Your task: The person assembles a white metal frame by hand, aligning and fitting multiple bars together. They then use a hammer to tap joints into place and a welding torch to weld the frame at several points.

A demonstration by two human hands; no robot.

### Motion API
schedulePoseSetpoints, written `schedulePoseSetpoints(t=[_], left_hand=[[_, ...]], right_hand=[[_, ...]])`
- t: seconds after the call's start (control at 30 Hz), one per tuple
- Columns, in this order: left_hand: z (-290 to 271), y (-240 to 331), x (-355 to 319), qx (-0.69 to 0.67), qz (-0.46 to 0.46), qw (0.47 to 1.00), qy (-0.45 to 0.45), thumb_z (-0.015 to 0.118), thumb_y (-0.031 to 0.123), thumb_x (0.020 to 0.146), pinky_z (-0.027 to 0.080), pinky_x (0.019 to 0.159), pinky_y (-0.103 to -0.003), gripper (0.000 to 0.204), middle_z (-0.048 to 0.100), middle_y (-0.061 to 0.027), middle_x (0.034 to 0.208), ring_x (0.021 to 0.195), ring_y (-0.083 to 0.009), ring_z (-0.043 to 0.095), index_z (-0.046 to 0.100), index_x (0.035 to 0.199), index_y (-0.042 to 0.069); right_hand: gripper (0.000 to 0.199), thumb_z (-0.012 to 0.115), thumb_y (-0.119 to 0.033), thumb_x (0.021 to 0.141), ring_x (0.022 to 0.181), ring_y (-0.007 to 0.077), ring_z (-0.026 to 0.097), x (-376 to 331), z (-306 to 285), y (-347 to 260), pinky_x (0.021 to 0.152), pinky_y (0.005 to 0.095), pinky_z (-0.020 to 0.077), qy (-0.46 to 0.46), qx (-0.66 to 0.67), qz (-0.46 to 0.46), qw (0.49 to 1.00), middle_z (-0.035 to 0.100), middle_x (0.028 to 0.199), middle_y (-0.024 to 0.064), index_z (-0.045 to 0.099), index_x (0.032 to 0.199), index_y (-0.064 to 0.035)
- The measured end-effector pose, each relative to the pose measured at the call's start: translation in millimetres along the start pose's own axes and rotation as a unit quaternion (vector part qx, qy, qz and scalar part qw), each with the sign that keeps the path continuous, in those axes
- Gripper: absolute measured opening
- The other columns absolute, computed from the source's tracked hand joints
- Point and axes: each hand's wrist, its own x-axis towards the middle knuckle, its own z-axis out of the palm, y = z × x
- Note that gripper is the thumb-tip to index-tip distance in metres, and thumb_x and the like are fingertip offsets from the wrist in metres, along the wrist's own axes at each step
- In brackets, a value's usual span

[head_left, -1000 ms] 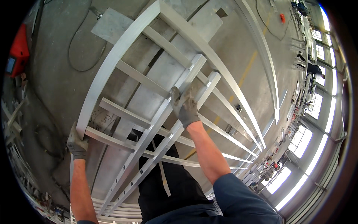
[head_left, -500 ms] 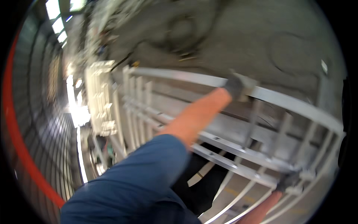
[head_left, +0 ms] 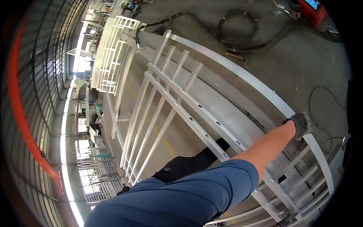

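Observation:
A pale metal railing frame point(head_left: 180, 101) stretches across the middle, with slotted twin rails and several thin bars crossing them. My left hand point(head_left: 301, 125), in a grey glove, is closed around the frame's long flat outer rail point(head_left: 234, 70) toward the right. The blue-sleeved left arm crosses over the slotted rails and hides part of them. At the lower right edge, my right hand point(head_left: 288, 220) in a dark glove is beside the ends of the slotted rails; its fingers are mostly hidden.
White railing panels point(head_left: 109, 56) stand at the upper left. A dark cable point(head_left: 238, 38) lies coiled on the floor beyond the frame, near a hammer-like tool point(head_left: 240, 56). A red machine with a screen point(head_left: 313, 13) is at the upper right. An orange bar point(head_left: 17, 109) curves along the left.
My view has swung, and the frame now slants down toward the right. My left hand, still on the outer rail, appears farther right and lower; my right hand appears nearer the lower edge.

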Motion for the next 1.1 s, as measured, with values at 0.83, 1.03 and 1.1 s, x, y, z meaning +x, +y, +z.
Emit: schedulePoseSetpoints(t=[0.83,1.03,1.1], left_hand=[[29.3,-336.9,-383.4,0.189,-0.219,0.946,0.148,0.068,0.013,0.086,0.033,0.116,-0.046,0.075,0.049,-0.0154,0.148,0.139,-0.0345,0.044,0.039,0.154,0.016],[-8.3,-301.3,-396.3,0.088,-0.225,0.960,0.143,0.065,0.027,0.088,0.030,0.117,-0.050,0.071,0.046,-0.0155,0.150,0.141,-0.0357,0.040,0.040,0.153,0.016],[-22.5,-273.7,-343.8,0.029,-0.198,0.971,0.129,0.064,0.035,0.089,0.027,0.118,-0.052,0.071,0.044,-0.0151,0.152,0.142,-0.0363,0.038,0.040,0.153,0.016]], right_hand=[[0.025,0.070,-0.024,0.082,0.095,0.0262,0.064,-281.4,331.6,-427.7,0.084,0.0400,0.0496,-0.428,-0.065,-0.508,0.744,0.067,0.098,0.0094,0.068,0.099,-0.0065],[0.022,0.066,-0.012,0.079,0.087,0.0325,0.066,-295.1,345.6,-435.1,0.079,0.0439,0.0530,-0.456,0.095,-0.483,0.741,0.067,0.093,0.0151,0.065,0.099,-0.0041],[0.025,0.066,-0.011,0.077,0.086,0.0344,0.066,-280.5,335.7,-428.0,0.079,0.0450,0.0532,-0.447,0.059,-0.486,0.748,0.067,0.094,0.0162,0.065,0.101,-0.0039]])
